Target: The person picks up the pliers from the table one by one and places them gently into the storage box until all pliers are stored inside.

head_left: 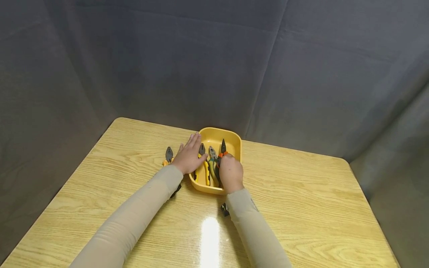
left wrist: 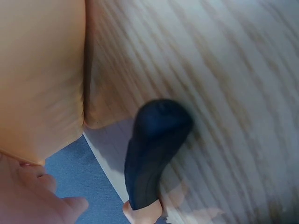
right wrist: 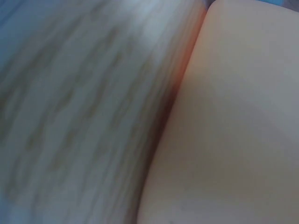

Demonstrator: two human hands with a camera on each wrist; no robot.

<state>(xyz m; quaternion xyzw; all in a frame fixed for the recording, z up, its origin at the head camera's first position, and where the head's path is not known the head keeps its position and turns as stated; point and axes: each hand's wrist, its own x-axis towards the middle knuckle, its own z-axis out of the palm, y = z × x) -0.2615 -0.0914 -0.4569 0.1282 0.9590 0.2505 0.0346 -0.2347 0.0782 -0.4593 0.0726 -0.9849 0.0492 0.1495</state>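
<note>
My left hand rests with straight fingers along the left rim of a yellow tray. Over the tray's right side, my right hand has its fingers curled round the handles of long-nose pliers with orange and black grips, jaws pointing away. Beside them in the tray lie pliers with green and yellow handles and combination pliers with yellow handles; the left thumb overlaps the latter.
Another pair of pliers lies on the wood-grain table, left of the tray, its handles mostly hidden by the left arm. A black and orange handle end shows in the left wrist view. A grey curtain hangs behind.
</note>
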